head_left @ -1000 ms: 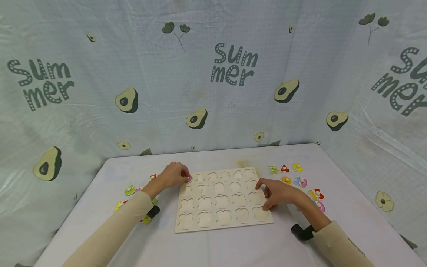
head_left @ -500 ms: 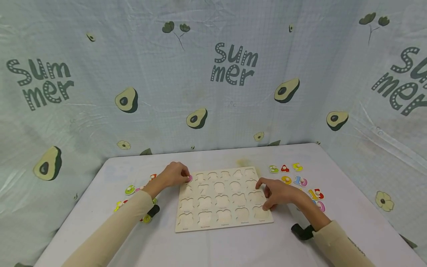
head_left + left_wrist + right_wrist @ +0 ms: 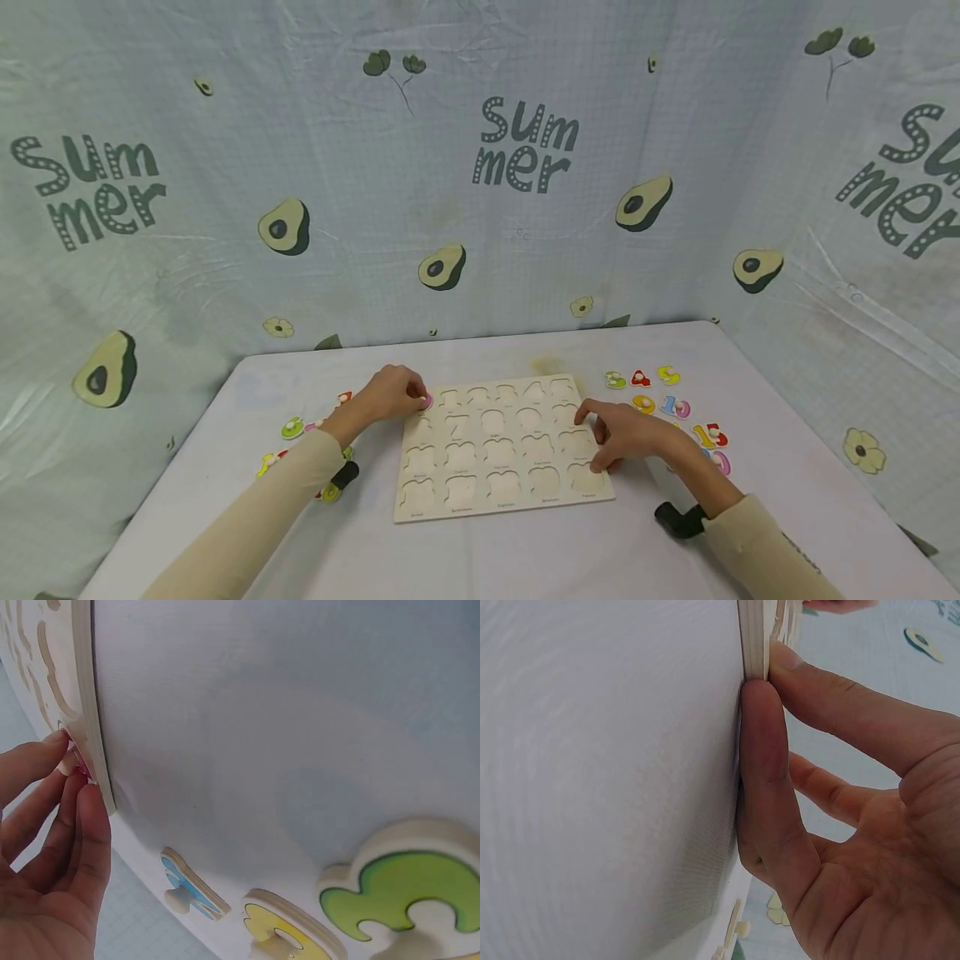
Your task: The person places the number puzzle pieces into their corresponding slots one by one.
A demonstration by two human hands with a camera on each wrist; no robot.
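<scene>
A pale wooden puzzle board [image 3: 483,513] with rows of cut-out recesses lies on the white table. At its far left corner, my left hand [image 3: 390,393] pinches a pink puzzle piece [image 3: 427,402] between thumb and fingers. The left wrist view shows that pink piece [image 3: 81,765] mostly covered by the fingertips, right at the board's corner, so its number is hidden. My right hand [image 3: 633,433] grips the board's right side. In the right wrist view, the thumb lies on the upper face and a finger presses the edge of the board [image 3: 756,645].
Number pieces lie right of the board, including a green 3 [image 3: 616,381], a red 4 [image 3: 641,379] and a yellow 5 [image 3: 668,376]. More lie on the left, among them a green piece [image 3: 292,427], partly behind my left arm. A patterned curtain [image 3: 360,192] stands behind the table.
</scene>
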